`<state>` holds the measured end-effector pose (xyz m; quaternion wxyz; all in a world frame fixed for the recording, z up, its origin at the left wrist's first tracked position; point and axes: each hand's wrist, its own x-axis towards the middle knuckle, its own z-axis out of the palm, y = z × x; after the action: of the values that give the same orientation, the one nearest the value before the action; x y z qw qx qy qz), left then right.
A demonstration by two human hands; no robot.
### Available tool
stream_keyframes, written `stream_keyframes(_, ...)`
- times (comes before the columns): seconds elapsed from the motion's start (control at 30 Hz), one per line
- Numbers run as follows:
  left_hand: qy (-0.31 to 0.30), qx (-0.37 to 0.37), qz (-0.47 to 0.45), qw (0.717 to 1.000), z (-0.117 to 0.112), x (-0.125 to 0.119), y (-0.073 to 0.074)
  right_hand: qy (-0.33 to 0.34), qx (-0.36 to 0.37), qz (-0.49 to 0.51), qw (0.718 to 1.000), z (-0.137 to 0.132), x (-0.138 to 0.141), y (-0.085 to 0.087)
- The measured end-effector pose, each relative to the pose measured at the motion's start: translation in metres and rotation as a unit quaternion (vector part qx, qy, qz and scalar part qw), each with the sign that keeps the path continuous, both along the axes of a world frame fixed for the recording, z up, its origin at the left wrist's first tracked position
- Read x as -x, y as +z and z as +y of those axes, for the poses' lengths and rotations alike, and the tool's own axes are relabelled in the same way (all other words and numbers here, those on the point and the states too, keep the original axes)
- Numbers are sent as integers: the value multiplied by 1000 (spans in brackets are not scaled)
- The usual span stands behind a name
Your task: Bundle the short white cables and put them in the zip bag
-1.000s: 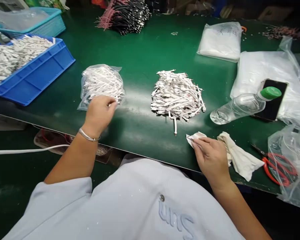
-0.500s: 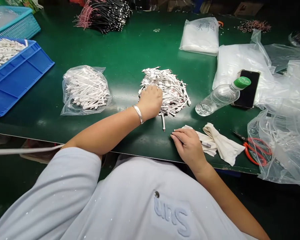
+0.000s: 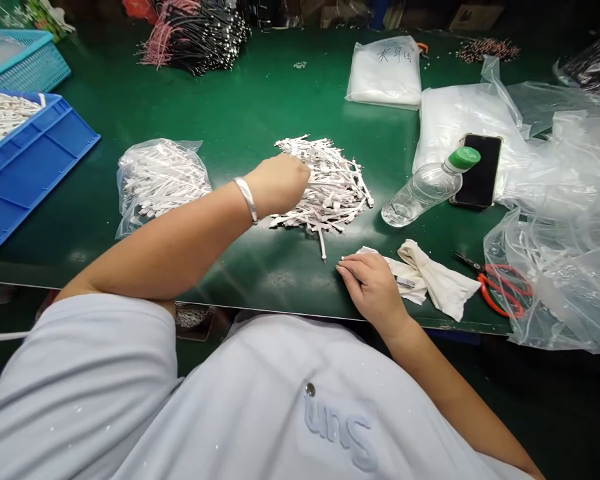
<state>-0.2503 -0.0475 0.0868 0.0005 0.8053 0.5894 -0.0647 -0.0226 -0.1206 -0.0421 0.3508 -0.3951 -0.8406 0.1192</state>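
Note:
A loose pile of short white cables with small connectors (image 3: pixel 337 187) lies on the green table. My left hand (image 3: pixel 283 185), with a silver bracelet at the wrist, is over the left side of this pile. Its fingers are curled down and their tips are hidden, so what they grip does not show. My right hand (image 3: pixel 373 287) rests near the front edge, thumb and fingers drawn together; anything between them cannot be made out. Beside and partly under it lie white cloth pieces (image 3: pixel 437 280) and a small metal piece (image 3: pixel 406 283). A single cable (image 3: pixel 323 245) sticks out toward me from the pile.
Left of the pile sits a clear bag of white cables (image 3: pixel 165 177), then a blue bin (image 3: pixel 35 167). On the right are a bottle with green cap (image 3: pixel 420 193), a phone (image 3: pixel 477 170), red-handled scissors (image 3: pixel 503 290) and plastic bags (image 3: pixel 555 280). Black cables (image 3: pixel 205 37) lie behind.
My left hand has shifted left and slightly up over the pile, and its elbow has swung outward. The right hand stays in place. The whole view has moved slightly.

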Motion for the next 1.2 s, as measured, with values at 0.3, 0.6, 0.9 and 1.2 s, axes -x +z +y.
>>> stream_keyframes(0.3,177,253,-423,852,-37,30,-15,-8,515,229,826,5,26,40)
stream_keyframes(0.6,115,410,-598,678,-69,9,-64,141,592,304,733,31,76,37)
stream_keyframes(0.9,-98,149,-556,812,-54,-2,-78,193,382,202,881,45,61,48)
stream_keyframes(1.2,-130,121,-619,765,-56,-10,-109,178,406,169,881,50,69,41)
